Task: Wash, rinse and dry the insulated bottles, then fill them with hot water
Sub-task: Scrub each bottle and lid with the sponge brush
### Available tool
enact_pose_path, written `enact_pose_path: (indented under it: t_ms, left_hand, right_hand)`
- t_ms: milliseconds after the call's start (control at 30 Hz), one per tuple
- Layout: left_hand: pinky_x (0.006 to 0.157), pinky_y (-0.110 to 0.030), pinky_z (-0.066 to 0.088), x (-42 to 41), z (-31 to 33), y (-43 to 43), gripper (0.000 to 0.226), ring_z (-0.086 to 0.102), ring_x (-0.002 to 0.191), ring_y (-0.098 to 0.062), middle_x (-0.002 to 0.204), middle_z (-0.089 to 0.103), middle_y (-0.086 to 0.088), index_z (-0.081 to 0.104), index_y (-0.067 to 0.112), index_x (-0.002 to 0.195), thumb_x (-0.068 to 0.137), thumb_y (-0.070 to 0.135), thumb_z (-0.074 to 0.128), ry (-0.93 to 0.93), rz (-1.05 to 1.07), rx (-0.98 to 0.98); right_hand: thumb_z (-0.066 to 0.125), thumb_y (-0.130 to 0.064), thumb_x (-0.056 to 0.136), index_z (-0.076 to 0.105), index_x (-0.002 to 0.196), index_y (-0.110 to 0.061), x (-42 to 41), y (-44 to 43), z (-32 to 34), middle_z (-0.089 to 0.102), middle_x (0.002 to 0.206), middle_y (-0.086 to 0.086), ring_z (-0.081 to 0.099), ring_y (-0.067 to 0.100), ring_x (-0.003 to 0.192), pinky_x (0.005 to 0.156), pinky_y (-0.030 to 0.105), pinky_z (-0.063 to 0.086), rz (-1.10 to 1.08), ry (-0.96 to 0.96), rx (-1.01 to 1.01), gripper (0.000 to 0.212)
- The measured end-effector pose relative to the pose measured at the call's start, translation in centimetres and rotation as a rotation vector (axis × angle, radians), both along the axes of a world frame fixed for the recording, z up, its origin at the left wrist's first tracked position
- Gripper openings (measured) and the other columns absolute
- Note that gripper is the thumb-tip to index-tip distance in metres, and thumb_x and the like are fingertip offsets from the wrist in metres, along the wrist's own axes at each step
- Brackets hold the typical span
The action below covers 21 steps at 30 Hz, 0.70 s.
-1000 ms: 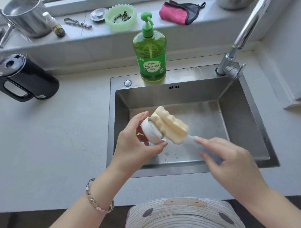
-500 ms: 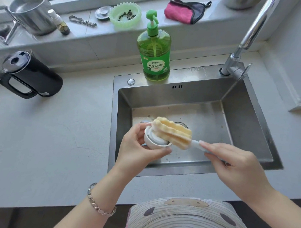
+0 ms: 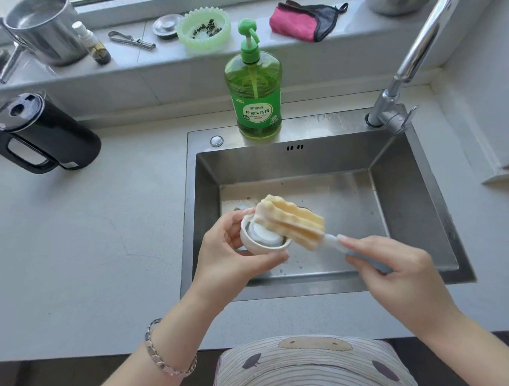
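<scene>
White lid (image 3: pixel 264 241) held over sink (image 3: pixel 405 209), front-left part, gripped in curled fingers of left hand (image 3: pixel 231 258). Sponge brush (image 3: pixel 292 223) lying across lid, hiding its far rim, handle pinched in right hand (image 3: pixel 394 272). Green detergent bottle (image 3: pixel 255 86) on sink's back rim; black jug (image 3: pixel 47 136) at worktop (image 3: pixel 102 230) left edge.

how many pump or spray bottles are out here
2: green pump soap bottle on the back sink rim; small spray bottle on the windowsill beside the steel mug. More may sit offscreen.
</scene>
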<state>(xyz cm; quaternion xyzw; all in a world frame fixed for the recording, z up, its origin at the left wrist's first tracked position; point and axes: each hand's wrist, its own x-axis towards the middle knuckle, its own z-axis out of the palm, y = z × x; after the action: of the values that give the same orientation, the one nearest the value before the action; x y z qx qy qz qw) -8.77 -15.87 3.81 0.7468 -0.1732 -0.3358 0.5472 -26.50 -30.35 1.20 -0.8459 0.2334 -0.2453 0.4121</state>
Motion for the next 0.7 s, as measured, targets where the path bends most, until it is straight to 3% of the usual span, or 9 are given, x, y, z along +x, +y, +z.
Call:
enact_pose_path:
  t_ms: [133, 200, 400, 533, 633, 700]
  left_hand:
    - [0.070, -0.019, 0.054, 0.4, -0.1, 0.0, 0.064, 0.067, 0.082, -0.004, 0.089, 0.071, 0.007, 0.062, 0.022, 0.099, 0.042, 0.008, 0.088, 0.006, 0.056, -0.020]
    - [0.074, -0.021, 0.055, 0.3, -0.2, 0.1, 0.064, 0.068, 0.084, -0.006, 0.090, 0.072, 0.008, 0.062, 0.024, 0.099, 0.041, 0.011, 0.088, 0.018, 0.070, -0.018]
    - [0.070, -0.016, 0.054, 0.6, -0.5, 0.1, 0.060, 0.066, 0.079, -0.001, 0.085, 0.071, 0.010, 0.061, 0.025, 0.094, 0.050, -0.009, 0.084, 0.007, 0.081, -0.024]
    - [0.072, -0.017, 0.054, 1.1, -0.5, 0.2, 0.060, 0.067, 0.083, -0.003, 0.086, 0.071, 0.012, 0.061, 0.026, 0.095, 0.048, -0.004, 0.086, -0.008, 0.094, -0.032]
    - [0.068, -0.014, 0.052, 1.0, -0.6, 0.0, 0.066, 0.066, 0.080, 0.000, 0.085, 0.071, 0.014, 0.061, 0.025, 0.096, 0.048, -0.013, 0.084, -0.036, 0.029, -0.028]
    - [0.066, -0.012, 0.049, 0.4, -0.7, 0.0, 0.065, 0.065, 0.077, 0.001, 0.082, 0.070, 0.017, 0.062, 0.027, 0.093, 0.047, -0.012, 0.086, -0.054, -0.023, -0.011]
  right_hand:
    - [0.061, -0.018, 0.079, 0.062, 0.111, -0.029, -0.4, 0.8, 0.0, 0.062, 0.082, -0.024, 0.059, 0.008, 0.062, 0.057, 0.023, 0.045, 0.076, -0.017, -0.034, 0.033]
    - [0.064, -0.013, 0.076, 0.062, 0.111, -0.029, -0.4, 0.0, -0.2, 0.063, 0.081, -0.024, 0.059, 0.001, 0.067, 0.059, 0.021, 0.045, 0.029, 0.007, -0.003, 0.039]
    - [0.059, -0.025, 0.081, 0.062, 0.111, -0.029, -0.4, 0.8, 0.3, 0.064, 0.078, -0.019, 0.060, 0.010, 0.062, 0.058, 0.021, 0.044, 0.123, 0.005, 0.003, 0.031]
    - [0.066, -0.008, 0.072, 0.068, 0.108, -0.023, -0.7, -1.0, 0.3, 0.065, 0.078, -0.021, 0.060, -0.001, 0.069, 0.064, 0.012, 0.044, 0.057, 0.041, 0.017, 0.038]
    - [0.066, -0.007, 0.074, 0.070, 0.104, -0.021, 0.1, 0.4, 0.7, 0.065, 0.077, -0.016, 0.060, 0.007, 0.064, 0.059, 0.019, 0.046, 0.149, 0.012, -0.013, 0.034]
    - [0.066, -0.007, 0.074, 0.070, 0.102, -0.022, 0.8, 1.1, 0.7, 0.062, 0.079, -0.024, 0.059, 0.000, 0.065, 0.060, 0.014, 0.044, 0.160, 0.007, 0.003, 0.033]
